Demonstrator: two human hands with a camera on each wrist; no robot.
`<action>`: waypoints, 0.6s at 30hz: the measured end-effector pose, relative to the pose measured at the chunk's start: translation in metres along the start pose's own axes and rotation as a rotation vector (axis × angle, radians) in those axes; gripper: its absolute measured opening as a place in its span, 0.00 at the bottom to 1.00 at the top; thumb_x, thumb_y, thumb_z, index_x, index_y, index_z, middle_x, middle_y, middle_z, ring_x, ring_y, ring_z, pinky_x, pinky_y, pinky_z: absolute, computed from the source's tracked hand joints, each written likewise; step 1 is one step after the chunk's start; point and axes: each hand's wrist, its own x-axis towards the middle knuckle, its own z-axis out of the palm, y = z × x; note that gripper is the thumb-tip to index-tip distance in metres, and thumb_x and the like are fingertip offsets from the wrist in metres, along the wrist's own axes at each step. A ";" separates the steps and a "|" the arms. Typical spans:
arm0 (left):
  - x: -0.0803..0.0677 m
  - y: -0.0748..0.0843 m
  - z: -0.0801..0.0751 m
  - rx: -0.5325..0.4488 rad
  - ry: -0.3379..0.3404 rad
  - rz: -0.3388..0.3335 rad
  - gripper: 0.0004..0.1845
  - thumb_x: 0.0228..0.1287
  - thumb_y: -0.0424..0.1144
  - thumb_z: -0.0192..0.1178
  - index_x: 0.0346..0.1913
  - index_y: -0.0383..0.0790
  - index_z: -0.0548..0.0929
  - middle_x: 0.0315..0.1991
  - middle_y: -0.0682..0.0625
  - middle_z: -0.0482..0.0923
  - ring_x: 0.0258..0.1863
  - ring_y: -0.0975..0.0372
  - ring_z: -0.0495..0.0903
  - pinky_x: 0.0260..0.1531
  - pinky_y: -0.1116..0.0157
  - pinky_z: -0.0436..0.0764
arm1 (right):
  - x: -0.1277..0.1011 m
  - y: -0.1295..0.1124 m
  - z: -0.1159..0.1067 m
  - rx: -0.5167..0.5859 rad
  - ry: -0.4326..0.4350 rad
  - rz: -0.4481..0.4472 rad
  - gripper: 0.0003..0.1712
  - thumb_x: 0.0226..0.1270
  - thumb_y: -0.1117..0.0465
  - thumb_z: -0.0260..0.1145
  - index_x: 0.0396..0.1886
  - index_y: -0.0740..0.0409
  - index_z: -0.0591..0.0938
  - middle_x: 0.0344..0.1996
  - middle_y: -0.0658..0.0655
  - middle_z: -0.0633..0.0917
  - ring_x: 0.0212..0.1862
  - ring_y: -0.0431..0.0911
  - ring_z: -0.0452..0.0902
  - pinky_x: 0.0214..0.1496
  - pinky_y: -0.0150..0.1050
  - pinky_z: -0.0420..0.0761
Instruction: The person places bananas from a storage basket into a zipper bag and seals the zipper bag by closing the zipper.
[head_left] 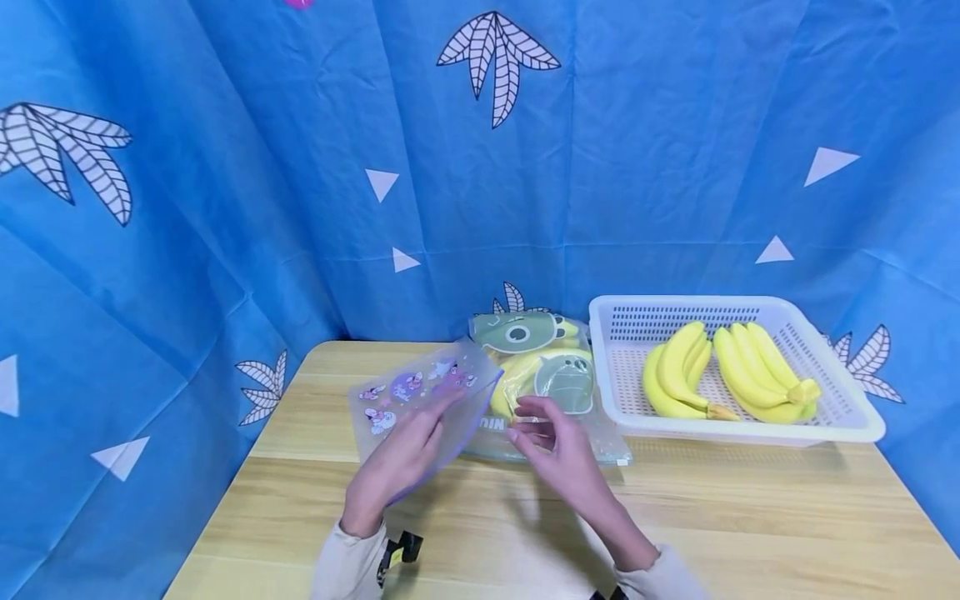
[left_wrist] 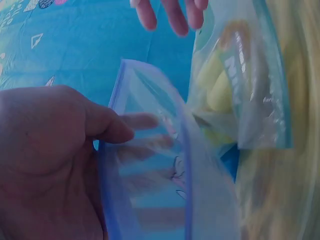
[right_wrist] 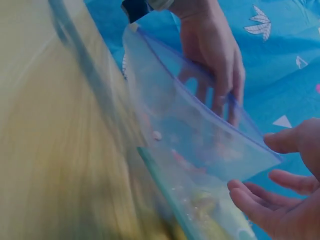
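My left hand (head_left: 405, 450) holds a see-through zip bag (head_left: 397, 392) with a purple edge and pink cartoon prints. In the left wrist view its thumb lies at one side of the mouth, and the fingers show through the film. The mouth (right_wrist: 200, 107) gapes, as the right wrist view shows. Close to the bag's far corner is my right hand (head_left: 558, 454), fingers loosely bent and apart, with nothing gripped. Behind both hands lies another clear bag (head_left: 566, 387) with green animal prints and yellow bananas inside.
A white perforated basket (head_left: 847, 429) stands at the right on the wooden table (head_left: 712, 508). Inside are two banana bunches (head_left: 678, 371). A blue curtain (head_left: 637, 167) with leaf prints hangs behind the table and at its sides.
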 end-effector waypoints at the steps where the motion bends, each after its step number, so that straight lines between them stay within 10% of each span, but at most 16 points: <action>1: 0.000 0.001 0.002 0.003 -0.011 0.000 0.27 0.75 0.25 0.45 0.75 0.37 0.70 0.76 0.41 0.65 0.75 0.50 0.62 0.73 0.49 0.63 | 0.000 0.001 0.001 0.016 0.001 0.011 0.27 0.65 0.66 0.74 0.62 0.65 0.78 0.53 0.68 0.85 0.51 0.55 0.86 0.51 0.37 0.85; 7: 0.004 0.012 0.012 0.013 -0.033 0.012 0.27 0.77 0.27 0.44 0.76 0.39 0.68 0.75 0.42 0.67 0.73 0.50 0.65 0.71 0.50 0.65 | 0.000 0.007 0.007 0.115 0.012 0.061 0.27 0.65 0.67 0.73 0.62 0.69 0.77 0.49 0.71 0.86 0.47 0.56 0.87 0.49 0.39 0.86; 11: 0.006 0.017 0.018 0.023 -0.072 0.036 0.28 0.76 0.26 0.45 0.76 0.40 0.68 0.67 0.40 0.76 0.36 0.58 0.85 0.56 0.57 0.81 | 0.000 0.010 0.013 0.204 0.029 0.129 0.25 0.66 0.67 0.72 0.60 0.69 0.77 0.45 0.70 0.87 0.45 0.59 0.88 0.48 0.43 0.87; 16: 0.008 0.018 0.025 0.035 -0.105 0.060 0.29 0.74 0.25 0.47 0.76 0.40 0.68 0.33 0.43 0.81 0.13 0.71 0.58 0.20 0.69 0.72 | 0.001 0.016 0.018 0.287 0.044 0.174 0.17 0.66 0.71 0.71 0.53 0.72 0.80 0.37 0.70 0.88 0.40 0.61 0.89 0.45 0.51 0.87; 18: 0.008 0.017 0.027 0.024 -0.098 0.066 0.29 0.73 0.24 0.48 0.76 0.39 0.68 0.37 0.42 0.83 0.12 0.67 0.61 0.17 0.69 0.70 | 0.002 0.018 0.019 0.308 0.054 0.169 0.13 0.66 0.74 0.69 0.48 0.74 0.81 0.36 0.72 0.88 0.39 0.61 0.89 0.44 0.52 0.87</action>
